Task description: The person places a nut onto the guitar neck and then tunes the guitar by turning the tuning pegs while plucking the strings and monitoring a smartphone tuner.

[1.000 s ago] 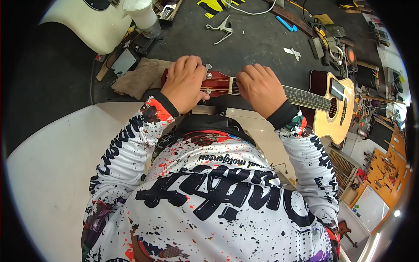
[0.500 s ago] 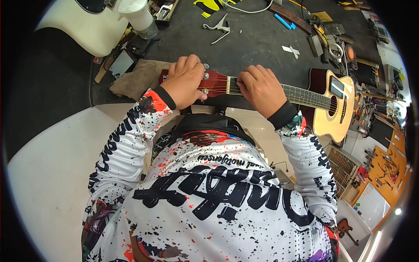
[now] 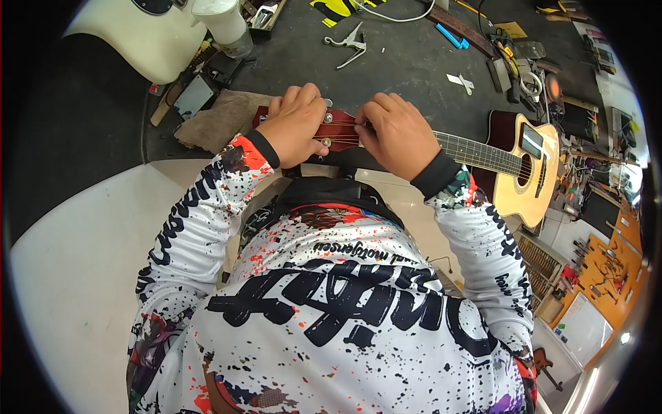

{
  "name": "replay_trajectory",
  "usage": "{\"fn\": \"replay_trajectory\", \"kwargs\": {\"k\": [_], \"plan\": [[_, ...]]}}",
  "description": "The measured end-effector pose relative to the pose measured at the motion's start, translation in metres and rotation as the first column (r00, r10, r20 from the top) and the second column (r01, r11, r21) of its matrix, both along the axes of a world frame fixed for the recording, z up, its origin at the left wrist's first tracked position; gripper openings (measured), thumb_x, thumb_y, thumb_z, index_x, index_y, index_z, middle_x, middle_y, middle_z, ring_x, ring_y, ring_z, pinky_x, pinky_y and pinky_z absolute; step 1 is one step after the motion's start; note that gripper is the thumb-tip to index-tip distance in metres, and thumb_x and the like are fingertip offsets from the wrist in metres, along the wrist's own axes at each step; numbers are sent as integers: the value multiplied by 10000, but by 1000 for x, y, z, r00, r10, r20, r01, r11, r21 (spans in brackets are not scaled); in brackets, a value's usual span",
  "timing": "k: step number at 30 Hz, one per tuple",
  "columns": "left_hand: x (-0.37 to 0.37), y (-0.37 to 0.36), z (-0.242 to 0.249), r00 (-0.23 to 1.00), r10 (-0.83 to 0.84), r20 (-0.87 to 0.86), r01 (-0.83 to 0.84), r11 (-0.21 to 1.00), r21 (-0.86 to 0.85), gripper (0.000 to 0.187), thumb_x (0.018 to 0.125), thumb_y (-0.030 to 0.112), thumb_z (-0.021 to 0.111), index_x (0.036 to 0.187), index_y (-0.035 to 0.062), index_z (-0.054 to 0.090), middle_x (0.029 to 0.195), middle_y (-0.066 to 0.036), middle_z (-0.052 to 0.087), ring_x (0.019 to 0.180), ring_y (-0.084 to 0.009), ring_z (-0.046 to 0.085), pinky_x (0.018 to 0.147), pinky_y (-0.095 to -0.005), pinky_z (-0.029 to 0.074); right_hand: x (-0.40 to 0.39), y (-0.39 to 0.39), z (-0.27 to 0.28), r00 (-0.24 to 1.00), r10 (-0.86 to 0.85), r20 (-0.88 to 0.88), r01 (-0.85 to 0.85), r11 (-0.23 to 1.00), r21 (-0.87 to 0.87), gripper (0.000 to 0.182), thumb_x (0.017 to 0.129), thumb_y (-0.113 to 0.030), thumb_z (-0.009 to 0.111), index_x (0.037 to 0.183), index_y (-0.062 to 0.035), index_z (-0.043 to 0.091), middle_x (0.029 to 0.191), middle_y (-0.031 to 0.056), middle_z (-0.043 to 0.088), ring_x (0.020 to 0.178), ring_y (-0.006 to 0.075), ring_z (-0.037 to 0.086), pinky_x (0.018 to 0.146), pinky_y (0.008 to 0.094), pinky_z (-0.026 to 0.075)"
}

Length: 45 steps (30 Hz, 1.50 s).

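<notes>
While the left hand [image 3: 293, 127] lies across the red headstock [image 3: 340, 130] of the acoustic guitar [image 3: 514, 196], its fingers reach over the far edge and its thumb sits by the near tuning pegs, so from where I stand it has the headstock in its grasp. The right hand [image 3: 400, 136] is bent over the strings where headstock meets neck [image 3: 476, 152], thumb and forefinger drawn towards each other; I cannot tell whether a string is pinched between them.

The guitar itself lies along the near side of the tabletop [image 3: 407, 72], headstock towards the person's left, pale body off to the right, with a dark rectangular device [image 3: 532, 140] on it. Just beside the left hand, at the headstock's end, there's a crumpled brown cloth [image 3: 214, 123]. Beyond the hands sits a silvery clamp [image 3: 351, 44], well apart from two blue pieces [image 3: 452, 36] further right.
</notes>
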State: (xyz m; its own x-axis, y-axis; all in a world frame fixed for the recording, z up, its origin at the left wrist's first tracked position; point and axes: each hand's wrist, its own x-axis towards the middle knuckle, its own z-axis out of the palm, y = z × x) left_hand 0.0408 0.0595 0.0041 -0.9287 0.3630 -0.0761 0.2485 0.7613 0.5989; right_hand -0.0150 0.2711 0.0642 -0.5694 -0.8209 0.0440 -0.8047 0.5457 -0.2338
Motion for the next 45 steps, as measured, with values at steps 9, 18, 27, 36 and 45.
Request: {"fn": "replay_trajectory", "kwargs": {"k": [9,18,27,36,45], "plan": [[1,1,4,1000,25,13,-25,1000,10,536,680,243,847,1018,35,487,1165,-116,432,1159,-328,421,953,-471,345,-4,-15,-6,968,161,-192,-115,966,232,83,798,-160,615,818,-80,627,830,32,582,835,208,583,703,330,464],[4,0,2,999,35,-2,-35,999,23,537,693,235,837,1075,38,516,1215,-116,434,1222,-327,404,976,-481,348,-8,-20,-5,949,267,-165,-204,924,324,106,823,-147,577,837,-55,629,824,55,601,829,223,599,709,331,474],[15,-3,-3,992,52,-112,-48,998,41,496,701,226,834,1037,49,514,1225,-107,436,1227,-323,405,999,-488,342,-1,-11,6,990,136,28,-138,945,295,94,843,-116,615,911,-61,651,909,62,617,921,241,595,803,365,465],[14,-3,-3,995,44,-91,-40,998,38,491,707,243,833,1014,62,496,1213,-102,436,1220,-320,404,990,-484,340,10,27,4,971,-136,195,143,989,-24,210,790,-106,728,992,-96,673,902,60,592,879,274,568,765,396,440],[15,-1,3,993,67,-92,-68,998,-7,493,705,247,839,1007,71,491,1231,-107,432,1229,-332,398,992,-465,341,27,49,-1,988,-16,-155,6,998,-68,341,798,-200,748,1132,-160,693,1043,25,607,931,237,569,798,386,455]]}}
